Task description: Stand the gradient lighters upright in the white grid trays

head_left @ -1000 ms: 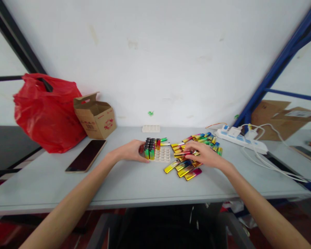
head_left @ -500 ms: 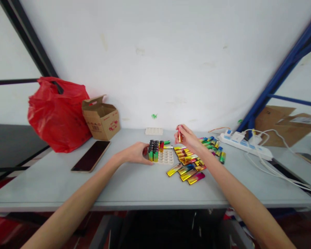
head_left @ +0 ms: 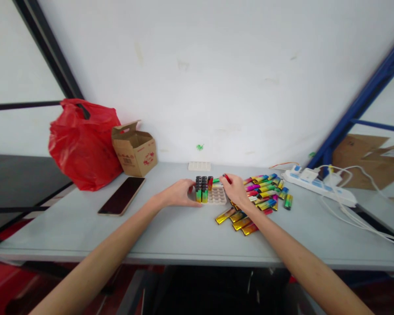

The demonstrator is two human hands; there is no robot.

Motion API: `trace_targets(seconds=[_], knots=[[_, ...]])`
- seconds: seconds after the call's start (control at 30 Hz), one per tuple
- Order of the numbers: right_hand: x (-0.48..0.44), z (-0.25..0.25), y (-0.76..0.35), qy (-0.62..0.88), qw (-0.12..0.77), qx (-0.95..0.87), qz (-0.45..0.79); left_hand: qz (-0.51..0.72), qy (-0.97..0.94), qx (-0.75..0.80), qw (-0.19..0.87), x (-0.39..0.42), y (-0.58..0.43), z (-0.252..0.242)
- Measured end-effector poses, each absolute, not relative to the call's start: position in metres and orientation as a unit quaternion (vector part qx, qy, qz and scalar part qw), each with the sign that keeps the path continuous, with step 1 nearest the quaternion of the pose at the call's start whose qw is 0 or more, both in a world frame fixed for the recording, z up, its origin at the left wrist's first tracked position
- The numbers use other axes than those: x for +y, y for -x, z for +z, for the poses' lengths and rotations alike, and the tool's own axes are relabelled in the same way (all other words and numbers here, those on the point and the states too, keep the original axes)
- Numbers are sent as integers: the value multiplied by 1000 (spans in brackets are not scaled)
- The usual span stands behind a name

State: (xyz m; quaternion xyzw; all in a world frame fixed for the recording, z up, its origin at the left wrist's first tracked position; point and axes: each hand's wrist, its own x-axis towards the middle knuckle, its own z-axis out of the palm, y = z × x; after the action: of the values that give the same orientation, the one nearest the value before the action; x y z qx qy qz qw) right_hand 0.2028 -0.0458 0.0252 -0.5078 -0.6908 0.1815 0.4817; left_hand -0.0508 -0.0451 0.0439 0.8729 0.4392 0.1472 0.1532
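Note:
My left hand (head_left: 181, 193) is curled round the left end of a white tray (head_left: 218, 197) with round holes, thumb at the front and fingers behind. Two rows of lighters (head_left: 202, 192) with black tops and green-yellow bodies stand upright in the tray beside it. A red lighter (head_left: 210, 183) starts another row. My right hand (head_left: 235, 190) is closed on a lighter (head_left: 227, 178) just above the tray's right side; only its red end shows. Many shiny lighters (head_left: 242, 224) in yellow, pink, green and blue lie in a loose pile to the right, partly under my right forearm.
A second white tray (head_left: 199, 166) lies near the wall. On the left are a phone (head_left: 122, 195), an open cardboard box (head_left: 136, 151) and a red plastic bag (head_left: 85, 146). A power strip (head_left: 320, 187) with white cables lies on the right.
My right hand has come down and toward the tray with the lighter, now tilted in its grip. My left hand stays at the tray. The whole view has shifted slightly.

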Motion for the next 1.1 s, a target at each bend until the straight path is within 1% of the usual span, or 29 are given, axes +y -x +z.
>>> trace_targets(seconds=[0.17,0.3,0.47,0.67,0.83,1.0,1.03,1.1], knots=[[-51,29,-205,490,481,-706,175,148,-874,436,154,-46,50,43],[-57,33,-211,452,432,-754,202,146,-873,437,159,-46,51,44],[-56,33,-218,413,364,-828,108,150,-873,432,166,-44,51,42],[-50,28,-218,441,329,-829,104,150,-875,423,179,-45,51,42],[-45,24,-214,416,259,-868,78,154,-880,417,169,-44,52,41],[-48,28,-204,443,189,-876,-42,148,-878,420,175,-45,51,44],[-49,30,-203,450,181,-873,-56,146,-877,423,174,-46,51,45],[-49,33,-205,447,186,-874,-48,141,-876,430,168,-46,52,46]])
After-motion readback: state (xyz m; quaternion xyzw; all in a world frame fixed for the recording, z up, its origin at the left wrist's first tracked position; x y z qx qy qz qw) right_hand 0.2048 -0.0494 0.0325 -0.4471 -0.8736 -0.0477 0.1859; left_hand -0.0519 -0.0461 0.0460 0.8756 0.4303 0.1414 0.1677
